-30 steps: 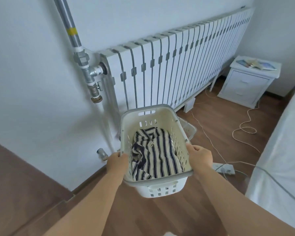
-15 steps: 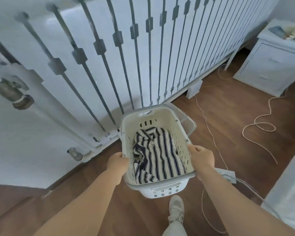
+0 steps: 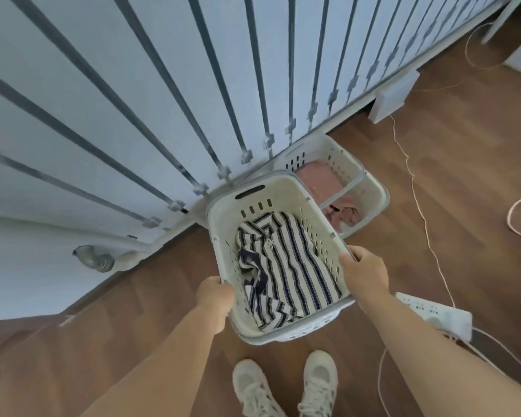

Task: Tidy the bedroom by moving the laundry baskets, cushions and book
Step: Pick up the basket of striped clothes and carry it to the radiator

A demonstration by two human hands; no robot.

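Observation:
I carry a white laundry basket (image 3: 253,203) with both hands, low over the wood floor beside the radiator. A navy-and-white striped garment (image 3: 286,266) lies inside it. My left hand (image 3: 215,294) grips the basket's left rim and my right hand (image 3: 364,273) grips its right rim. A second white laundry basket (image 3: 370,191) stands on the floor just behind and to the right, against the radiator, with pink clothing (image 3: 322,182) in it. The held basket overlaps its near corner. No cushions or book are in view.
A tall white radiator (image 3: 193,85) fills the wall ahead, with a metal valve (image 3: 94,258) low at its left end. A white power strip (image 3: 436,316) and loose cables (image 3: 418,188) lie on the floor at right. My white sneakers (image 3: 286,386) stand below the basket.
I have stepped closer to the radiator and bent down, lowering the striped-garment basket toward the floor. The second basket with pink clothing has come into full view. The nightstand has left the view.

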